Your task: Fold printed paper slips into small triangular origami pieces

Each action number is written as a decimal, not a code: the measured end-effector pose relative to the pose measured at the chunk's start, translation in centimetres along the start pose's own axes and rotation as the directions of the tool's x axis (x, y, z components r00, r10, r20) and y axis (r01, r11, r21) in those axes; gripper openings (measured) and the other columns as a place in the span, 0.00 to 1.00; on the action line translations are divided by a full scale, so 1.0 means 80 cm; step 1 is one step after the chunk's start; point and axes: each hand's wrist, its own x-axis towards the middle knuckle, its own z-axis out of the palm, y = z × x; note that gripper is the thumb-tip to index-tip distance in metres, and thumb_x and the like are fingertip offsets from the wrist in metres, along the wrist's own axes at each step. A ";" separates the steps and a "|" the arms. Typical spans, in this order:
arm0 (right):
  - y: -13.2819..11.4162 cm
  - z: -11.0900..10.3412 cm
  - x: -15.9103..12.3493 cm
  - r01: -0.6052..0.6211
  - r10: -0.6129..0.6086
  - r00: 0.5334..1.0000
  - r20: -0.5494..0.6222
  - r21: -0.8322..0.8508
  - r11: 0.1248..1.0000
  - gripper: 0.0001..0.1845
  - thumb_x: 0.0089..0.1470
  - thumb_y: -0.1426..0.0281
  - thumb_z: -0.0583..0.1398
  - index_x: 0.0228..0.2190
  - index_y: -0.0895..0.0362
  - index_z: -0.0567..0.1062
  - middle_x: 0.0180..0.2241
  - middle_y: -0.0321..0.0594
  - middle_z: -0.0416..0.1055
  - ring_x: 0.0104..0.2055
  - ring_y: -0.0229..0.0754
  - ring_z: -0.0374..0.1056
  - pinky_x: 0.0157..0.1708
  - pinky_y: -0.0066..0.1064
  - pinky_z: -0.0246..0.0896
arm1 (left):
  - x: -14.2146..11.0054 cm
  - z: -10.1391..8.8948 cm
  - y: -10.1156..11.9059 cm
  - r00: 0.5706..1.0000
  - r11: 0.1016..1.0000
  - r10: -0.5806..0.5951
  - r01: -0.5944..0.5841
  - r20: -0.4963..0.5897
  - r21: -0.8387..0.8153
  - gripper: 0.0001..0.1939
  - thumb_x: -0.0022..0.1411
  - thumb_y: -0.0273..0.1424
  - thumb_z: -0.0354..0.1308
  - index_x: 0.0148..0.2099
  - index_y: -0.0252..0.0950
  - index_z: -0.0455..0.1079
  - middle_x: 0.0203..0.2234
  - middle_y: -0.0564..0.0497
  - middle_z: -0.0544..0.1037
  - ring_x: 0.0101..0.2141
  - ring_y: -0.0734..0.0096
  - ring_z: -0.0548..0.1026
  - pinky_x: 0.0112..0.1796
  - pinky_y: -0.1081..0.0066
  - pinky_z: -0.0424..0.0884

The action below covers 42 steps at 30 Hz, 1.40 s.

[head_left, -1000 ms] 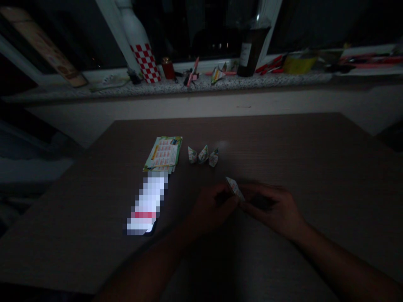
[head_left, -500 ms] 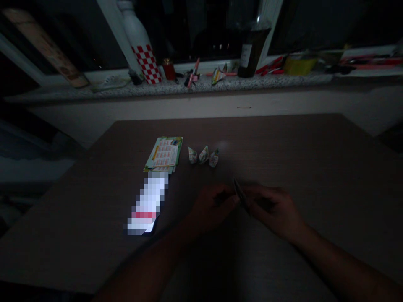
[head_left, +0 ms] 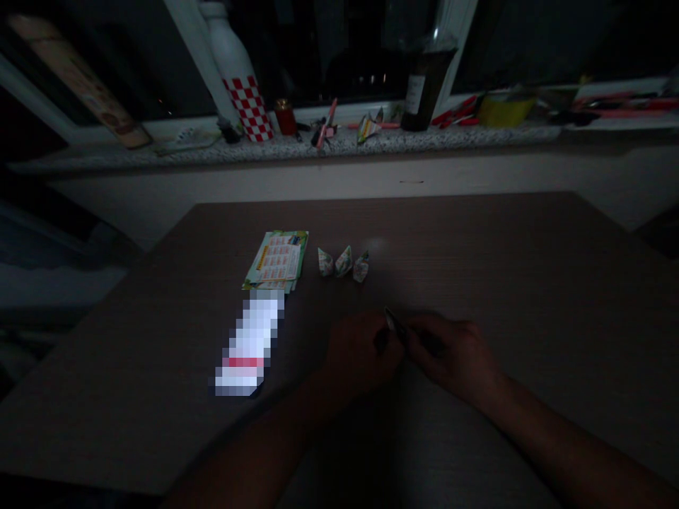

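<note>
My left hand [head_left: 361, 350] and my right hand [head_left: 464, 357] meet above the front middle of the table, fingers closed in a pinch. Between them is a small folded piece of paper [head_left: 391, 321], its pointed tip rising above the fingertips. Most of it is hidden by the fingers and the dim light. Just beyond my hands, three small pointed folded paper shapes [head_left: 344, 263] stand in a row. To their left lies a stack of printed green and white paper sheets [head_left: 279, 259].
A lit phone [head_left: 248, 343], its screen blurred out, lies left of my hands on the brown table [head_left: 477, 247]. Along the granite windowsill [head_left: 297, 147] stand a red-checked white bottle [head_left: 245, 92], a small jar [head_left: 285, 116], a dark labelled package [head_left: 419, 92] and red-handled tools [head_left: 457, 113].
My left hand has turned, its knuckles now more upward, and the fingertips are closer together. The folded paper has shifted slightly left, with less of it showing.
</note>
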 end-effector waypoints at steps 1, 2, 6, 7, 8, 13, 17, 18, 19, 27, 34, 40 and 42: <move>0.001 0.000 0.000 -0.007 0.007 1.000 0.006 -0.016 1.000 0.09 0.54 0.73 0.56 0.34 0.58 0.76 0.26 0.39 0.78 0.23 0.38 0.74 0.24 0.25 0.67 | 0.000 0.000 0.000 1.000 1.000 -0.001 0.001 0.005 0.016 0.06 0.57 0.31 0.52 0.29 0.36 0.66 0.22 0.52 0.71 0.24 0.72 0.68 0.27 0.72 0.59; 0.001 0.001 -0.001 -0.007 0.007 1.000 0.008 -0.033 0.999 0.09 0.53 0.73 0.56 0.35 0.58 0.76 0.28 0.40 0.79 0.24 0.39 0.75 0.25 0.26 0.67 | 0.001 0.000 0.000 1.000 0.999 0.001 -0.001 0.013 0.034 0.06 0.57 0.31 0.52 0.29 0.36 0.66 0.22 0.52 0.71 0.24 0.72 0.68 0.27 0.72 0.59; 0.005 0.003 0.000 0.010 -0.009 1.000 0.009 -0.089 0.996 0.11 0.49 0.74 0.57 0.36 0.57 0.76 0.29 0.41 0.80 0.25 0.41 0.75 0.25 0.27 0.68 | 0.003 0.002 0.000 0.999 0.994 0.027 -0.030 0.030 0.109 0.05 0.56 0.31 0.53 0.29 0.36 0.66 0.23 0.50 0.72 0.25 0.70 0.68 0.27 0.71 0.57; 0.006 0.003 0.000 0.006 -0.005 1.000 0.014 -0.086 0.996 0.10 0.49 0.74 0.57 0.35 0.57 0.76 0.29 0.40 0.80 0.25 0.41 0.75 0.24 0.27 0.68 | 0.003 0.003 0.000 0.999 0.992 0.038 -0.042 0.032 0.122 0.05 0.56 0.31 0.53 0.29 0.36 0.66 0.24 0.50 0.72 0.25 0.69 0.68 0.27 0.70 0.57; 0.006 0.003 0.001 -0.004 0.005 1.000 0.021 -0.072 0.997 0.10 0.49 0.73 0.58 0.35 0.58 0.76 0.28 0.40 0.79 0.24 0.41 0.75 0.24 0.27 0.68 | 0.003 0.003 0.000 0.998 0.990 0.046 -0.051 0.037 0.131 0.05 0.56 0.31 0.53 0.30 0.36 0.66 0.24 0.49 0.72 0.25 0.69 0.68 0.27 0.70 0.57; 0.007 0.004 0.002 -0.088 0.087 0.996 0.018 0.068 0.994 0.06 0.54 0.71 0.58 0.32 0.57 0.76 0.25 0.37 0.78 0.24 0.38 0.74 0.24 0.25 0.67 | 0.005 0.002 0.001 0.999 0.989 0.014 -0.021 0.047 0.145 0.07 0.58 0.33 0.52 0.31 0.36 0.67 0.25 0.49 0.72 0.27 0.68 0.69 0.29 0.70 0.58; 0.006 0.006 0.001 -0.139 0.142 0.990 -0.016 0.125 0.982 0.06 0.54 0.70 0.58 0.31 0.57 0.76 0.24 0.36 0.78 0.22 0.37 0.73 0.23 0.24 0.66 | 0.007 0.002 0.002 0.996 0.993 -0.091 0.090 0.006 0.081 0.09 0.59 0.35 0.52 0.33 0.34 0.69 0.27 0.49 0.73 0.28 0.68 0.69 0.29 0.70 0.59; 0.006 0.007 0.001 -0.141 0.145 0.989 -0.024 0.123 0.982 0.06 0.54 0.70 0.58 0.30 0.57 0.75 0.24 0.36 0.77 0.21 0.36 0.73 0.22 0.24 0.65 | 0.007 0.002 0.002 0.994 0.994 -0.111 0.111 0.009 0.025 0.09 0.59 0.34 0.53 0.34 0.34 0.70 0.27 0.50 0.73 0.28 0.69 0.69 0.29 0.71 0.60; 0.006 0.008 0.001 -0.138 0.143 0.989 -0.031 0.120 0.983 0.06 0.54 0.70 0.58 0.29 0.57 0.75 0.23 0.36 0.77 0.21 0.36 0.72 0.21 0.24 0.64 | 0.008 0.003 0.002 0.992 0.991 -0.126 0.127 0.021 -0.043 0.08 0.58 0.33 0.53 0.34 0.34 0.70 0.27 0.51 0.74 0.27 0.70 0.69 0.29 0.72 0.60; 0.006 0.007 0.003 -0.159 0.165 0.985 -0.040 0.119 0.980 0.06 0.51 0.69 0.59 0.25 0.57 0.74 0.19 0.35 0.74 0.19 0.35 0.70 0.20 0.24 0.62 | 0.010 0.008 -0.001 0.969 0.918 -0.226 0.247 0.102 -0.310 0.11 0.59 0.33 0.52 0.30 0.33 0.73 0.23 0.53 0.75 0.25 0.72 0.71 0.26 0.75 0.60; 0.010 0.011 0.002 -0.206 0.218 0.975 -0.051 0.177 0.962 0.06 0.50 0.69 0.60 0.23 0.57 0.73 0.19 0.36 0.74 0.18 0.36 0.69 0.18 0.24 0.61 | 0.010 0.009 -0.004 0.941 0.808 -0.316 0.334 0.122 -0.486 0.09 0.54 0.33 0.56 0.29 0.32 0.72 0.21 0.54 0.73 0.23 0.74 0.69 0.25 0.75 0.60; 0.005 0.008 0.001 -0.206 0.250 0.962 -0.108 0.313 0.927 0.05 0.51 0.68 0.61 0.28 0.56 0.70 0.20 0.35 0.72 0.21 0.36 0.69 0.21 0.24 0.63 | 0.011 0.016 -0.010 0.886 0.357 -0.345 0.430 0.311 -0.829 0.11 0.46 0.34 0.62 0.29 0.32 0.68 0.18 0.56 0.68 0.19 0.78 0.64 0.21 0.76 0.60; 0.002 0.006 0.001 -0.167 0.220 0.964 -0.150 0.300 0.939 0.05 0.51 0.70 0.61 0.28 0.55 0.68 0.21 0.33 0.71 0.22 0.35 0.69 0.21 0.23 0.63 | 0.012 0.018 -0.009 0.883 0.326 -0.351 0.427 0.311 -0.844 0.12 0.45 0.34 0.64 0.28 0.32 0.68 0.18 0.57 0.67 0.18 0.80 0.63 0.21 0.76 0.60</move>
